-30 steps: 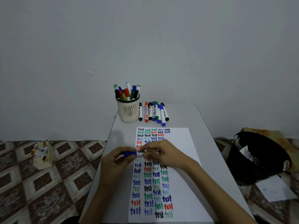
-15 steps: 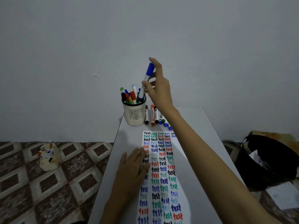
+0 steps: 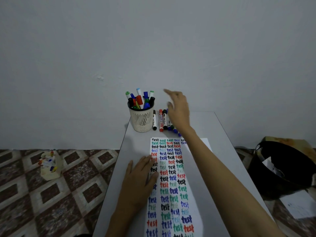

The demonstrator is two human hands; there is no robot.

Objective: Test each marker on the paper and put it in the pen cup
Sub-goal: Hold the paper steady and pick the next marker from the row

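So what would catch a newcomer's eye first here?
The paper down the middle of the table, packed with coloured "test" words, left hand flat on its edge. Beyond it stands the pen cup crammed with markers, and the open right hand hovers over the row of markers lying beside it.

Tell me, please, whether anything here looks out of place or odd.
Nothing on the table is amiss: the pen cup stands upright, markers lie in a row beside it. Oddly, a small box of markers sits on the floor, and a loose sheet lies by the black bin.
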